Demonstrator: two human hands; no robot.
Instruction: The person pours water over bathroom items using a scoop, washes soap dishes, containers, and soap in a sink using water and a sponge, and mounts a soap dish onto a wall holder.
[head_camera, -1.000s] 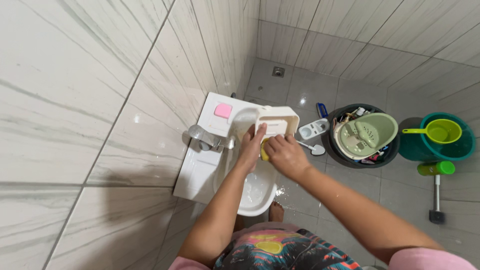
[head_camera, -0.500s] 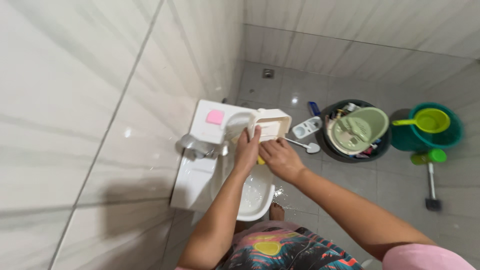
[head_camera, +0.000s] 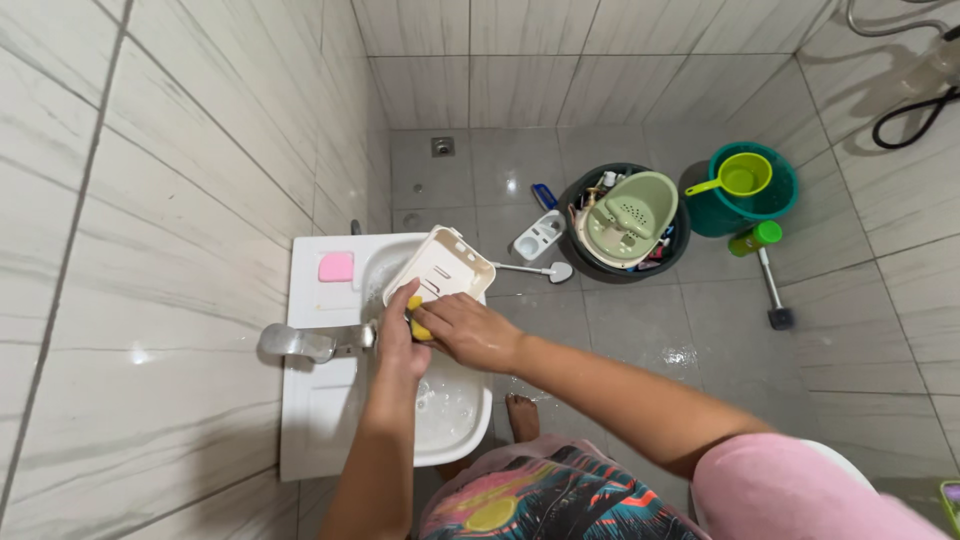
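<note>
Standing over a white sink (head_camera: 310, 420), a cream plastic tray (head_camera: 440, 268) is held tilted above the basin by the left hand (head_camera: 400, 340), whose fingers are closed around its lower edge. A yellow sponge (head_camera: 421, 328) is gripped by the right hand (head_camera: 468, 332) and is pressed against the tray near that same edge; most of the sponge is hidden under the fingers. Inside the tray a raised rectangular part can be seen, and nothing else seems to be lying in it, though the view is partly blocked.

On the flat rim of the sink, just beside the basin, a pink soap bar (head_camera: 336, 266) is placed. A metal tap (head_camera: 312, 343) reaches from the wall toward the basin.

On the floor, a dark round tub (head_camera: 576, 196) is filled with a pale green perforated seat (head_camera: 630, 216) and small bottles. Next to it, a teal bucket (head_camera: 783, 200) holds a light green scoop (head_camera: 738, 177).
</note>
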